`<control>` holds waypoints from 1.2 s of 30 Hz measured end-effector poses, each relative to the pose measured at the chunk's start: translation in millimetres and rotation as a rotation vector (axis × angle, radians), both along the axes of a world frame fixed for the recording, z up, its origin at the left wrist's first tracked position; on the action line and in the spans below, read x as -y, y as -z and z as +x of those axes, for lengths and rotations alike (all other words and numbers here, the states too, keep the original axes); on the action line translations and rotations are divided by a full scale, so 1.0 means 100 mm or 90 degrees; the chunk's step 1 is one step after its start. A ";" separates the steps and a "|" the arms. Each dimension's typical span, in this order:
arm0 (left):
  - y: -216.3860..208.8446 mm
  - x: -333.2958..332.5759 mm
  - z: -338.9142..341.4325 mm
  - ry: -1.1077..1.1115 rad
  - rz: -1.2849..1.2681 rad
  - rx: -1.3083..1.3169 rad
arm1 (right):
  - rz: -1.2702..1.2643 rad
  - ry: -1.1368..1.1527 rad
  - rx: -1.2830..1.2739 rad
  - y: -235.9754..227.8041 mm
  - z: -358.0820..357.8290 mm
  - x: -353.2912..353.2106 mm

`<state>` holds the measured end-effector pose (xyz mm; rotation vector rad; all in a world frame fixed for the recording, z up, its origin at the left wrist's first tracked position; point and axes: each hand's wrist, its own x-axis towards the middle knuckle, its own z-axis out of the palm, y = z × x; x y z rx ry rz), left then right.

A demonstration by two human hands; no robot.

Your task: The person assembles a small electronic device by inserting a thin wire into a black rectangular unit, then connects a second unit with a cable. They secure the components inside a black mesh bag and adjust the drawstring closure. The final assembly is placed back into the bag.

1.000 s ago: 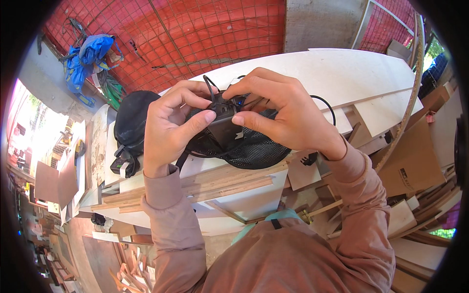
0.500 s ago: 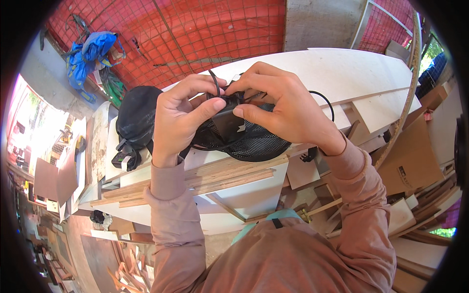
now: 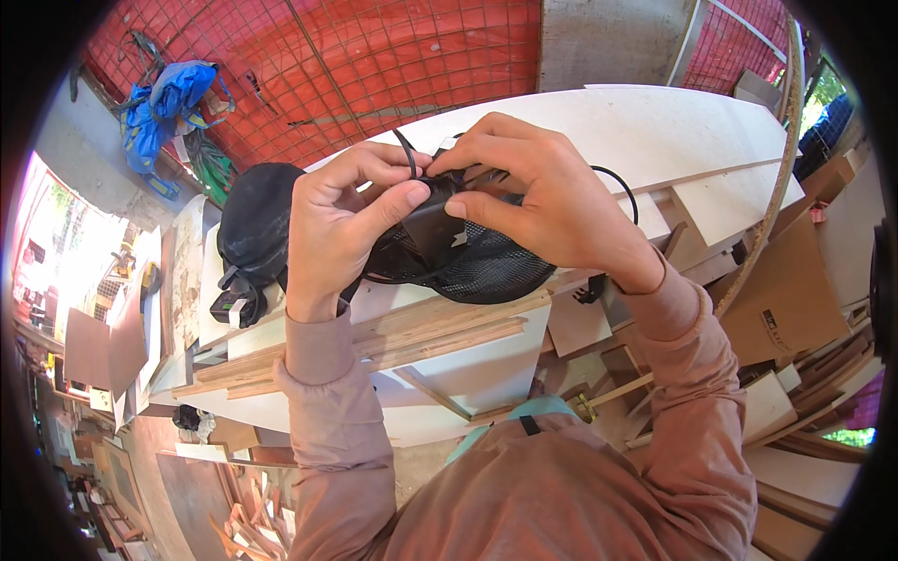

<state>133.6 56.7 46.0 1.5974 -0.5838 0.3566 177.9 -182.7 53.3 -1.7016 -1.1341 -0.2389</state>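
Note:
Both my hands close on a black box-shaped device (image 3: 432, 236), held above the white work surface. My left hand (image 3: 341, 224) pinches its left upper edge, with the thumb on top and a thin black cable (image 3: 405, 148) rising beside the fingers. From the other side, my right hand (image 3: 543, 196) presses its thumb and fingertips on the upper edge. What lies between the fingertips is mostly hidden. Behind and below the device is a black mesh bag (image 3: 500, 271). Another length of black cable (image 3: 629, 185) curves out past my right wrist.
A rounded black bag (image 3: 257, 220) and a small black device (image 3: 238, 304) lie left of my hands. Plywood strips (image 3: 440, 341) run along the near edge. White boards (image 3: 673, 140) extend to the right, near a cardboard box (image 3: 781, 290). Red sheeting behind wire mesh (image 3: 402, 56) stands beyond.
My hands keep their grip and barely shift. The cable loop that hung across the front of the device no longer shows plainly. The view has moved slightly.

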 end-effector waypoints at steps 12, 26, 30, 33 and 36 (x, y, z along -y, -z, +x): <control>-0.01 0.16 -0.11 -0.120 0.042 -0.016 | 0.084 -0.015 -0.128 0.15 0.20 -0.06; 0.00 0.27 -0.12 -0.164 0.113 -0.044 | 0.171 0.080 -0.133 0.18 0.42 0.33; 0.05 0.25 -0.09 -0.156 0.104 -0.024 | 0.112 0.173 -0.074 0.22 0.34 0.46; 0.10 0.27 -0.08 -0.119 0.078 -0.041 | 0.104 0.167 -0.037 0.37 0.29 0.44; 0.15 0.27 -0.07 -0.120 0.059 -0.043 | 0.066 0.210 0.156 0.45 0.33 0.39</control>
